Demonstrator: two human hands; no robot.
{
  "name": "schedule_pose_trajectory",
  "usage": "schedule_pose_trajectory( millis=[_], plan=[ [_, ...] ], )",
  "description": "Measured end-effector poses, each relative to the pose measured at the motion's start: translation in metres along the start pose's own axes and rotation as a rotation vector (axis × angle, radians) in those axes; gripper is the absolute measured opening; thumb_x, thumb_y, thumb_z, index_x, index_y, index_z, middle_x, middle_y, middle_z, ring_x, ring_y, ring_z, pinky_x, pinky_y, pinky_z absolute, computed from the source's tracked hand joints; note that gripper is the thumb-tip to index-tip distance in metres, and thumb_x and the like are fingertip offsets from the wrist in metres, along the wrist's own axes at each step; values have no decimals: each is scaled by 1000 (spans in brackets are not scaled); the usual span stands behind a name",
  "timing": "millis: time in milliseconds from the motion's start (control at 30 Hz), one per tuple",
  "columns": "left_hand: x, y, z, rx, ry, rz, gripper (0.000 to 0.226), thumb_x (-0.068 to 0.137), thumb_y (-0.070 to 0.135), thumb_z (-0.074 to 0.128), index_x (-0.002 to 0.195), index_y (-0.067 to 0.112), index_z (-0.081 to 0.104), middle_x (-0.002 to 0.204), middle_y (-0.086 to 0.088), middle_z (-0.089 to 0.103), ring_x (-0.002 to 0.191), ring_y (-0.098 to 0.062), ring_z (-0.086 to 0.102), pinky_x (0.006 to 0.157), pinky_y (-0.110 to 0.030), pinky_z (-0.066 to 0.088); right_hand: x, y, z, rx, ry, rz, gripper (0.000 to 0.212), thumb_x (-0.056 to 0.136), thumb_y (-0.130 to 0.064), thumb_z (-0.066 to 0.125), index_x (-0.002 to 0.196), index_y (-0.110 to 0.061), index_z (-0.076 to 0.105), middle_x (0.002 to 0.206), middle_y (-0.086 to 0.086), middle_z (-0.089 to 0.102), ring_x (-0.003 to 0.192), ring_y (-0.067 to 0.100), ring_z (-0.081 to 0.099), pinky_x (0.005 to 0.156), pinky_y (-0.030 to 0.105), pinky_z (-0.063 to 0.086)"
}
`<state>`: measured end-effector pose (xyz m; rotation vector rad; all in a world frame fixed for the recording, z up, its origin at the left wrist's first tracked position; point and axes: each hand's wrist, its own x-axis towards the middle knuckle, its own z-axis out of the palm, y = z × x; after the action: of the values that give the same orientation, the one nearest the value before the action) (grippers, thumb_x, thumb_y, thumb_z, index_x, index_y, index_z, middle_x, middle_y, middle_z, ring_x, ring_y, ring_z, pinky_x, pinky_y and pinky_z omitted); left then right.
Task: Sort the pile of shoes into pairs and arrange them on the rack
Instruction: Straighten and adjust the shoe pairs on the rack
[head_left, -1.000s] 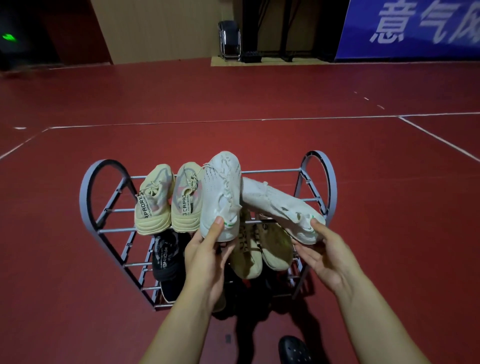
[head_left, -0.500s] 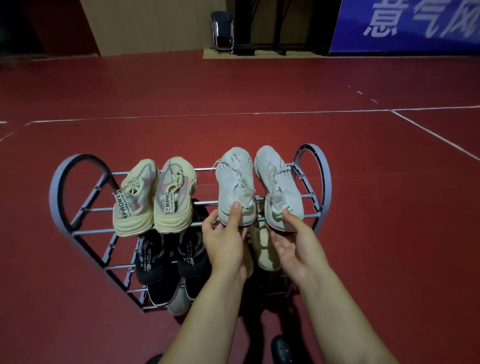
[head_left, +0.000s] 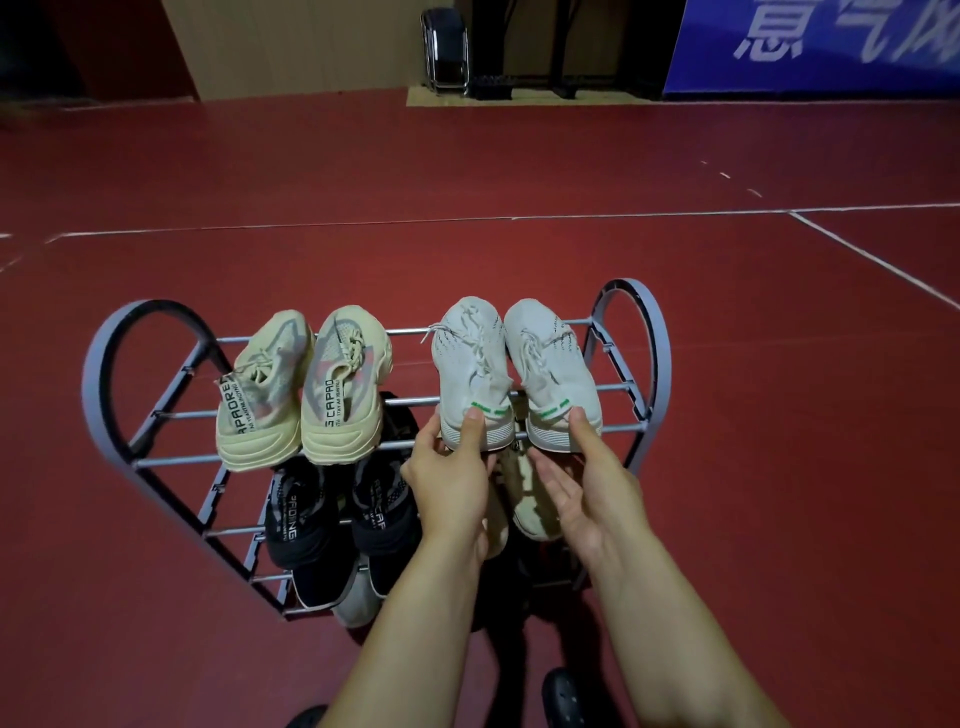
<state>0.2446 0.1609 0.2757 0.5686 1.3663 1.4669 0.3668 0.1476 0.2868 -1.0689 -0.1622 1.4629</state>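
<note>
White knit shoes (head_left: 511, 371) with green heel marks sit atop the grey rack (head_left: 111, 374); left hand (head_left: 452, 478) and right hand (head_left: 589, 486) pinch their heels. Red floor (head_left: 467, 171).

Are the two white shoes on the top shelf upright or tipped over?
Upright. Both white shoes rest on the top bars of the rack, laces up, side by side.

Two white shoes (head_left: 470, 374), two yellow (head_left: 306, 387), two black (head_left: 337, 512).

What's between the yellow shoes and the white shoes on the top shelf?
Only bare rack bars. In the head view, a gap separates the yellow shoes from the white shoes.
</note>
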Motion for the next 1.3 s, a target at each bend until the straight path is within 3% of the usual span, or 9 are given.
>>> schedule_pose_trajectory(
  millis=[133, 333, 433, 600, 800, 867, 933, 1167, 1300],
  plan=[
    [-1, 0, -3, -58, -42, -9, 51, 91, 35, 74, 137, 17, 60, 141, -13, 51, 107, -20, 72, 86, -35, 63, 0, 0, 6, -10, 16, -62, 44, 78, -32, 83, 108, -4, 67, 99, 13, 77, 86, 28, 76, 88, 39, 60],
    [-7, 2, -16, 84, -35, 51, 53, 90, 40, 73, 137, 21, 58, 122, -4, 68, 107, -16, 70, 98, -43, 56, -5, 5, 9, -72, 30, -120, 46, 79, -38, 80, 109, -5, 65, 101, 10, 75, 86, 27, 76, 91, 40, 59],
    [-11, 2, -24, 140, 3, 72, 49, 89, 41, 73, 130, 20, 57, 120, -2, 65, 105, -12, 66, 93, -30, 54, -8, 7, 5, -149, 36, -117, 48, 80, -47, 77, 113, -14, 63, 99, 1, 70, 88, 26, 76, 87, 39, 60],
    [-19, -2, -50, 271, -30, 34, 28, 92, 32, 71, 113, 17, 62, 114, -6, 69, 101, -21, 68, 96, -47, 55, -22, 21, -1, -475, -30, -28, 37, 89, -44, 67, 107, -11, 67, 100, 6, 74, 82, 19, 75, 69, 30, 57],
    [-13, -7, -97, 554, -138, -107, 24, 88, 32, 75, 103, 17, 65, 95, -3, 71, 77, -15, 64, 72, -29, 53, -41, 42, 0, -1037, -192, -84, 27, 87, -36, 71, 104, -16, 67, 95, 0, 73, 65, 5, 70, 50, 14, 46],
    [-9, -5, -115, 658, -139, -110, 27, 87, 31, 77, 105, 15, 65, 93, -2, 72, 78, -14, 65, 71, -24, 52, -40, 47, -1, -1253, -186, -132, 32, 86, -38, 71, 109, -17, 63, 91, -7, 69, 70, 5, 66, 55, 18, 45],
    [-4, -3, -134, 743, -122, -91, 28, 88, 31, 76, 107, 14, 65, 100, -2, 71, 87, -17, 65, 83, -30, 52, -37, 51, -1, -1345, -214, -102, 36, 86, -39, 71, 113, -19, 58, 87, -12, 65, 75, 5, 62, 59, 20, 43],
    [11, -11, -171, 782, -121, -131, 36, 88, 37, 76, 109, 11, 63, 90, -4, 66, 77, -21, 58, 74, -34, 45, -16, 77, 2, -1441, -227, -16, 49, 85, -43, 71, 123, -18, 54, 105, -2, 66, 94, 17, 65, 75, 27, 46],
    [14, -18, -166, 767, -150, -131, 32, 87, 40, 76, 102, 14, 65, 86, 0, 67, 72, -18, 60, 74, -34, 48, -7, 91, 2, -1373, -88, -49, 37, 83, -46, 72, 102, -15, 66, 105, 5, 70, 89, 20, 64, 78, 29, 48]
  ],
)
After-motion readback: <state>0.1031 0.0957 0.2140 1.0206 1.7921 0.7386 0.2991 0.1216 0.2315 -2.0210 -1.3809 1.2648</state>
